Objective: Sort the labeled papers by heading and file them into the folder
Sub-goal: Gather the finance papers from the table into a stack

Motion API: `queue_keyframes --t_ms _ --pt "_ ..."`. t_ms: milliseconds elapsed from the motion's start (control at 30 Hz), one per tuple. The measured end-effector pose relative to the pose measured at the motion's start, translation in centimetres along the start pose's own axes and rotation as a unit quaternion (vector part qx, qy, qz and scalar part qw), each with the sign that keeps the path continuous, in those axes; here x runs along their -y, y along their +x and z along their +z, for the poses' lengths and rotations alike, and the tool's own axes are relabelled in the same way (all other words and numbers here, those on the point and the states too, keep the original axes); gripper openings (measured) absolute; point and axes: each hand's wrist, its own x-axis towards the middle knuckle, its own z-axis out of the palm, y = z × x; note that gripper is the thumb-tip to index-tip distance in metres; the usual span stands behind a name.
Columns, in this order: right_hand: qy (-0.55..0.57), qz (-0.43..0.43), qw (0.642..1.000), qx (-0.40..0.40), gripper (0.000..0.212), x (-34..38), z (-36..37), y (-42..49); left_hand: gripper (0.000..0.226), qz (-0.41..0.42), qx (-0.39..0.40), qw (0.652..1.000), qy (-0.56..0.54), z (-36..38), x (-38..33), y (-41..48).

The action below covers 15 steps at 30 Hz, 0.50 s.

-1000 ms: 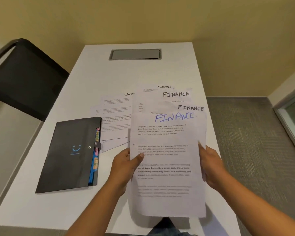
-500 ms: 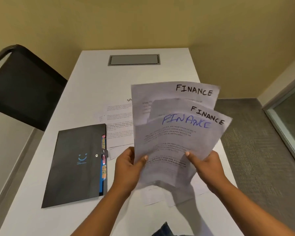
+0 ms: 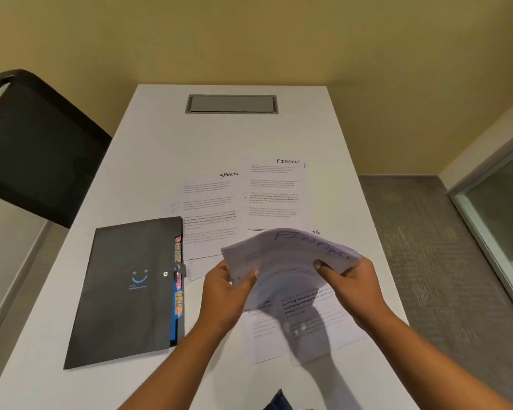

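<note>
Bowed FINANCE sheaf (image 3: 288, 255) above worktop (image 3: 160, 149), pinched between left grip (image 3: 222, 291) at 9 o'clock and right grip (image 3: 353, 288) at 3, closed black folder (image 3: 125, 291) lying further towards 9.

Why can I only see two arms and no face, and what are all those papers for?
The camera sits on the person's head and looks down, so you see only their own arms, just as they do. There is one picture, taken from up there.

The left hand and the right hand hold a curved bundle of papers together, above the white table. Its top sheet has a blurry handwritten heading that seems to say FINANCE.

On the table lie a sheet headed SPORTS, a sheet headed FINANCE, and more sheets under the hands. On the left is a closed black folder with coloured tabs at its edge. A black chair stands beside the table.
</note>
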Motion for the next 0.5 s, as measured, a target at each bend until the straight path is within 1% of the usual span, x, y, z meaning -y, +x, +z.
queue_keyframes --t_ms 100,167,233,300,400,500 --pt "0.012 0.01 1.0 0.003 0.034 -0.4 -0.1 0.4 0.025 -0.017 0.012 1.0 -0.007 0.3 0.3 0.3" --pt "0.019 0.014 1.0 0.003 0.035 -0.8 -0.2 0.7 0.02 -0.026 0.006 1.0 -0.008 0.4 0.4 0.6" --pt "0.023 0.026 0.999 0.006 0.032 -1.3 -0.3 1.2 0.013 -0.031 -0.002 0.999 -0.019 0.3 0.2 1.1" --pt "0.011 0.055 0.998 0.011 0.026 -1.9 -0.4 1.9 0.009 -0.029 -0.007 0.999 -0.034 0.2 -0.5 1.8" --pt "0.029 0.104 0.993 0.046 0.022 -3.0 -0.4 2.9 0.014 -0.021 -0.008 0.998 -0.054 0.2 -1.5 3.0" --pt "0.038 0.135 0.989 0.044 0.018 -3.6 -0.2 4.2 0.018 -0.02 -0.024 0.997 -0.074 0.2 -2.1 4.6"
